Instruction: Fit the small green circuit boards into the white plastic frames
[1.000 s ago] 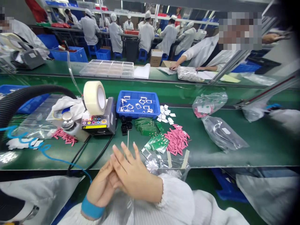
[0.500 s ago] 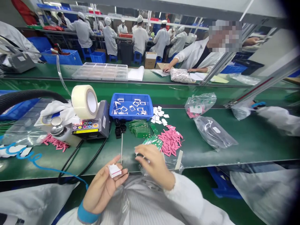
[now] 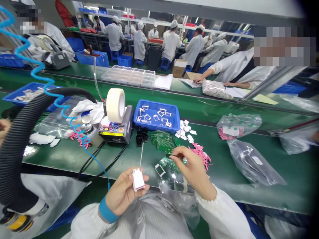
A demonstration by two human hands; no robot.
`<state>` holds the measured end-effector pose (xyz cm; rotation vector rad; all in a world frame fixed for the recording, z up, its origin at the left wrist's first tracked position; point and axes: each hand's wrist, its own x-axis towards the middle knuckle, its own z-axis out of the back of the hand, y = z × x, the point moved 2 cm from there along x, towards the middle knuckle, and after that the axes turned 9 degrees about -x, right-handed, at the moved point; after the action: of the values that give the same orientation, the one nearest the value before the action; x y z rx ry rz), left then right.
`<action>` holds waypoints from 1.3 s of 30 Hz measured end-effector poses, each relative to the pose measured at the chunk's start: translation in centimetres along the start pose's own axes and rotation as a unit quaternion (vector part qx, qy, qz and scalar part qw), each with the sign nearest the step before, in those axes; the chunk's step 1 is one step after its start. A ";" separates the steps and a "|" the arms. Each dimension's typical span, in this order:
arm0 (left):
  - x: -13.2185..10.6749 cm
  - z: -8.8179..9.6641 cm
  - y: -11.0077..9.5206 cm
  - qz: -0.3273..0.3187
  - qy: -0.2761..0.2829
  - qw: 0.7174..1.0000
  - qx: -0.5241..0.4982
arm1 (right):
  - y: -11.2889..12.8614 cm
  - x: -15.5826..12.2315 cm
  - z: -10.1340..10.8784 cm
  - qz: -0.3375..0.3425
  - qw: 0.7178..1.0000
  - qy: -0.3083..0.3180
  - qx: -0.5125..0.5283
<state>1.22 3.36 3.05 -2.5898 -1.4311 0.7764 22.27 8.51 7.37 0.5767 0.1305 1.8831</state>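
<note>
My left hand (image 3: 123,194) is closed around a small white block with a pink edge (image 3: 138,179), held upright at the table's near edge. My right hand (image 3: 193,169) hovers over a pile of small green circuit boards (image 3: 169,163), its fingers pinched on one green board (image 3: 183,160). A heap of pink strips (image 3: 202,154) lies just beyond that hand. A thin white stick (image 3: 141,155) rests on the green mat between the two hands.
A tape dispenser with a white roll (image 3: 116,105) stands left of a blue tray of white frames (image 3: 157,116). A black ribbed hose (image 3: 22,132) and blue coiled cord (image 3: 57,99) hang at left. Plastic bags (image 3: 254,162) lie right. Other workers sit across the belt.
My hands parted from being pressed together. The left one lifted the white block upright, and the right one reached out over the green boards and pinched one. The view shifted left.
</note>
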 end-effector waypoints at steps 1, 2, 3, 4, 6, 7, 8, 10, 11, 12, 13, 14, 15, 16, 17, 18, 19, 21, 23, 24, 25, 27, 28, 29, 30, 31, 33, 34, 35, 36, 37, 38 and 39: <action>0.0 -0.4 0.0 -0.006 0.008 1.000 0.002 | 1.5 -0.1 0.7 0.012 0.998 -0.063 0.008; -0.1 -0.7 -0.1 -0.014 0.015 1.000 0.004 | 3.1 -0.2 1.2 0.046 0.992 -0.118 0.007; -0.2 -1.1 -0.1 -0.022 0.022 0.999 0.007 | 4.7 -0.4 1.4 0.094 0.983 -0.157 0.008; -0.3 -1.5 -0.2 -0.033 0.029 0.999 0.009 | 6.2 -0.6 1.3 0.147 0.973 -0.177 0.011; -0.5 -2.0 -0.4 -0.057 0.036 0.998 0.007 | 8.4 -0.9 0.6 0.231 0.957 -0.169 0.033; -0.7 -2.1 -0.6 -0.068 0.034 0.997 0.003 | 9.0 -1.0 0.1 0.250 0.953 -0.163 0.050; -0.8 -2.1 -0.7 -0.079 0.027 0.997 0.000 | 9.3 -1.1 -0.3 0.257 0.951 -0.159 0.063; -1.1 -1.9 -1.0 -0.097 0.005 0.995 -0.003 | 9.4 -1.2 -0.9 0.263 0.950 -0.151 0.071; -1.2 -1.8 -1.1 -0.105 -0.004 0.994 -0.001 | 9.4 -1.4 -1.1 0.267 0.950 -0.146 0.070; -1.3 -1.7 -1.2 -0.113 -0.012 0.994 0.002 | 9.3 -1.5 -1.3 0.272 0.949 -0.144 0.069; -1.4 -1.5 -1.2 -0.120 -0.016 0.993 0.005 | 9.3 -1.6 -1.4 0.274 0.949 -0.142 0.068; -1.4 -1.5 -1.3 -0.127 -0.019 0.992 0.010 | 9.2 -1.7 -1.5 0.274 0.949 -0.142 0.070; -1.5 -1.4 -1.3 -0.132 -0.020 0.991 0.014 | 9.2 -1.7 -1.5 0.272 0.949 -0.143 0.074; -1.5 -1.4 -1.4 -0.137 -0.021 0.990 0.019 | 9.2 -1.7 -1.6 0.270 0.949 -0.143 0.079; -1.6 -1.4 -1.4 -0.142 -0.023 0.989 0.023 | 9.2 -1.6 -1.6 0.268 0.949 -0.144 0.086; -1.6 -1.4 -1.4 -0.148 -0.024 0.988 0.025 | 9.3 -1.5 -1.7 0.269 0.948 -0.143 0.095; -1.5 -1.4 -1.4 -0.152 -0.027 0.988 0.027 | 9.3 -1.3 -1.7 0.268 0.948 -0.138 0.102; -1.4 -1.2 -1.4 -0.156 -0.037 0.987 0.030 | 9.4 -0.8 -1.9 0.249 0.955 -0.112 0.118; -1.0 -1.1 -1.1 -0.159 -0.051 0.985 0.033 | 9.5 -0.5 -2.1 0.205 0.965 -0.087 0.138; -0.8 -1.0 -0.9 -0.159 -0.058 0.985 0.033 | 9.6 -0.4 -2.2 0.180 0.970 -0.080 0.146; -0.6 -0.9 -0.7 -0.156 -0.064 0.985 0.033 | 9.6 -0.4 -2.3 0.155 0.973 -0.079 0.152; 0.0 -0.9 -0.3 -0.138 -0.066 0.988 0.030 | 9.4 -0.4 -2.3 0.117 0.979 -0.075 0.150; 0.4 -0.9 -0.1 -0.121 -0.062 0.990 0.027 | 9.0 -0.2 -2.3 0.105 0.982 -0.067 0.144; 0.7 -0.9 0.0 -0.099 -0.057 0.993 0.025 | 8.3 0.1 -2.1 0.099 0.984 -0.060 0.132; 1.1 -0.9 0.0 -0.078 -0.056 0.995 0.022 | 7.2 0.7 -1.7 0.098 0.987 -0.059 0.112; 1.4 -0.7 0.0 -0.058 -0.061 0.996 0.020 | 5.7 1.6 -1.1 0.087 0.991 -0.062 0.077; 2.0 0.0 -0.3 -0.036 -0.090 0.995 0.017 | 1.1 4.4 0.5 0.031 0.996 -0.083 -0.016; 2.3 0.5 -0.6 -0.036 -0.114 0.993 0.016 | -2.0 6.1 1.4 -0.047 0.992 -0.089 -0.080; 2.4 1.2 -0.9 -0.039 -0.140 0.989 0.014 | -5.0 8.1 2.2 -0.093 0.985 -0.100 -0.107; 2.4 1.9 -1.2 -0.046 -0.164 0.985 0.011 | -8.1 10.1 2.7 -0.120 0.980 -0.105 -0.122; 2.4 2.6 -1.5 -0.055 -0.185 0.981 0.005 | -11.0 12.2 2.7 -0.146 0.974 -0.104 -0.135; 2.3 3.3 -1.8 -0.064 -0.204 0.977 -0.002 | -13.6 14.1 2.4 -0.167 0.971 -0.094 -0.146; 2.1 4.0 -2.1 -0.073 -0.221 0.973 -0.009 | -15.9 15.9 1.6 -0.181 0.969 -0.075 -0.152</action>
<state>-1.34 5.57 -0.56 -2.3820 -1.7157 1.3847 32.19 28.73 8.34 0.4466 -0.1441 1.4617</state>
